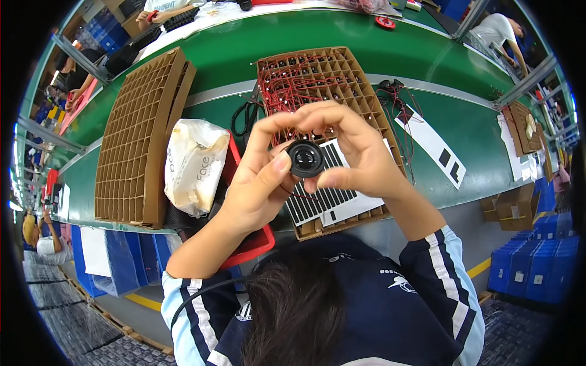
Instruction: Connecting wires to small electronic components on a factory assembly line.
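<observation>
A small round black speaker (pixel 306 158) with a glossy dark centre is held up in front of me, its face toward the camera. My left hand (pixel 255 177) grips its left side, thumb on the rim and the other fingers arched above. My right hand (pixel 361 154) curves around from the other side, and its fingertips meet the speaker's lower rim. Below lies a white sheet with black adhesive strips (pixel 305 204), partly covered by my hands. It rests on a divided cardboard tray (pixel 390 146) full of small black parts with red wires (pixel 284 91).
Left stand stacked cardboard divider trays (pixel 131 134) and a white plastic bag (pixel 196 161) over a red bin (pixel 259 247). Black scissors (pixel 244 116) lie behind. At right are wired black speakers (pixel 390 87) and a white strip sheet (pixel 430 143). Other people work beyond the green table (pixel 482 131).
</observation>
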The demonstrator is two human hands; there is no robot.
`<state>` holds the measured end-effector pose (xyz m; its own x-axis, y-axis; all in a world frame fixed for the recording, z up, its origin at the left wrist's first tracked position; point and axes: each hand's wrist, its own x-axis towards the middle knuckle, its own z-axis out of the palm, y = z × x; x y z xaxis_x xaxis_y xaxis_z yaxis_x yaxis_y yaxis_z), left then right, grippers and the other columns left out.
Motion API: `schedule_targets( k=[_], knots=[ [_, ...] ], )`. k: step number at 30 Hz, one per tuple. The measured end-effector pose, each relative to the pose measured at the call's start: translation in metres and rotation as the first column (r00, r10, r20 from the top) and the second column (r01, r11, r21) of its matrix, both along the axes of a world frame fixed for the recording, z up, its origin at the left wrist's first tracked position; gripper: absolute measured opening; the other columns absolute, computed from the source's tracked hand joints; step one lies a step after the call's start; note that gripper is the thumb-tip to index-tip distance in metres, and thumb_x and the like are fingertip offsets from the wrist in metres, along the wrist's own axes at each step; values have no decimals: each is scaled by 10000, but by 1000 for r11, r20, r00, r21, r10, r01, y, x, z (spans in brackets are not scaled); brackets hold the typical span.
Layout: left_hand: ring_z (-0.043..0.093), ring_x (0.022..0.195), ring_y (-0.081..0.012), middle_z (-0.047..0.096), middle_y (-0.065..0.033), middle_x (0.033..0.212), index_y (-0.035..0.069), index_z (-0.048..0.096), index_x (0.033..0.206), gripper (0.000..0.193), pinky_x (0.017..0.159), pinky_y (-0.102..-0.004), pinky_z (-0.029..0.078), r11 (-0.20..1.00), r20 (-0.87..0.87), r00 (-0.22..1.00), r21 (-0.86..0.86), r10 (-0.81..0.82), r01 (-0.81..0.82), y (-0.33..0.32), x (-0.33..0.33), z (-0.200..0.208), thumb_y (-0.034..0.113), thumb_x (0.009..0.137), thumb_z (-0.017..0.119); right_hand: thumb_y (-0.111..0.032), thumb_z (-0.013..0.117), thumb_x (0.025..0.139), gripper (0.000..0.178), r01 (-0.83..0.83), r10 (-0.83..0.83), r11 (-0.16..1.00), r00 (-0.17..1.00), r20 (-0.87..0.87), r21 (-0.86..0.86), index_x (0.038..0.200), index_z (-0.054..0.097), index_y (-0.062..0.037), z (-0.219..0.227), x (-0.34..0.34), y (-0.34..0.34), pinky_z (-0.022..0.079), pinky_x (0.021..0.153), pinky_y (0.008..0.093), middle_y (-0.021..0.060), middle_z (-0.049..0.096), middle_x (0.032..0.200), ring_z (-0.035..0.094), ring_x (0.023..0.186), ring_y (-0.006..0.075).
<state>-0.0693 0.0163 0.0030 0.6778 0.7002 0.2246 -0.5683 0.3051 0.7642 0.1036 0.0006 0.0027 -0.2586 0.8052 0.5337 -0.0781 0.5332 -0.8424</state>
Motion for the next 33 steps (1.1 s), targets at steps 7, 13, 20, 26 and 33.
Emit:
schedule_targets(
  k=[7,13,20,26,33],
  knots=[
    [554,780,-144,482,-90,1050,127,117,1342,740,597,-220,489,994,-172,981,-40,91,-99,0,2,2,352,807,577,-220,737,647,439,111,-128,985,984,124,131,1036,611,-60,-5,-11,-3,401,836,305,79,608,955,528,931,195],
    [557,886,-202,403,-131,1168,173,62,1364,739,629,-264,502,968,53,971,-81,-235,239,15,-2,-5,252,832,569,-112,720,666,453,-142,89,968,965,-246,-208,1067,567,33,1,-13,-15,437,786,304,210,540,1081,530,931,199],
    [526,995,-212,436,-130,1139,136,67,1360,711,705,-296,495,950,9,954,-89,-300,299,15,-4,-2,283,849,539,-105,782,553,519,44,-77,980,983,167,194,1020,595,20,3,-4,-9,429,793,312,134,600,935,540,899,235],
    [447,656,-87,517,-63,777,18,272,1166,384,618,-222,375,804,-216,824,445,523,-393,25,-5,-19,320,936,330,-163,793,550,447,154,-222,927,961,167,343,951,636,-44,5,-1,-5,461,717,285,72,611,851,560,829,200],
    [589,808,-177,565,-132,934,47,295,1242,436,690,-261,488,989,-260,954,58,150,-139,-1,4,0,346,925,313,-157,779,571,749,221,-276,922,951,140,320,1225,437,-30,-2,-11,-5,414,761,320,50,609,889,499,813,201]
  ],
)
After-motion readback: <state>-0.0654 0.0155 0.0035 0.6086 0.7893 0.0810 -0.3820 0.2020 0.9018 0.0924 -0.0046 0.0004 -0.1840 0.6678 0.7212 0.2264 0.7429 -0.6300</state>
